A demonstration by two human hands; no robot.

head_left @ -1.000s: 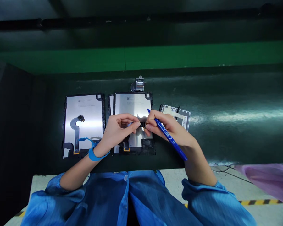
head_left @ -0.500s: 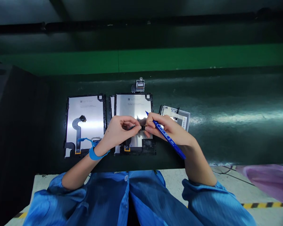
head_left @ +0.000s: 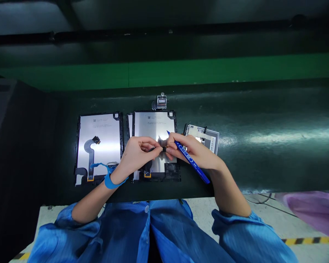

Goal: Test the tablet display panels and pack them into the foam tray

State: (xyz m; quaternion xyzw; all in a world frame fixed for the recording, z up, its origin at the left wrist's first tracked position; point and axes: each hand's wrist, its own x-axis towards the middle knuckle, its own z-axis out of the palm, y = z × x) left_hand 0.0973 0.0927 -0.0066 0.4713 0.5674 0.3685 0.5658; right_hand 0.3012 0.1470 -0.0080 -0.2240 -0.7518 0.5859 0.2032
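Over the middle panel (head_left: 155, 128), both hands meet at a small black connector (head_left: 163, 148) on the end of a flex cable. The left hand (head_left: 135, 153) pinches it from the left, fingers closed on it; the right hand (head_left: 192, 149) pinches it from the right while a blue pen (head_left: 190, 160) lies tucked between its fingers. Since a second ago the hands have barely moved, only drifting slightly down, so the grip on the connector persists. A second panel (head_left: 101, 142) lies left, a counter (head_left: 161, 101) beyond, a small board (head_left: 208, 137) right.
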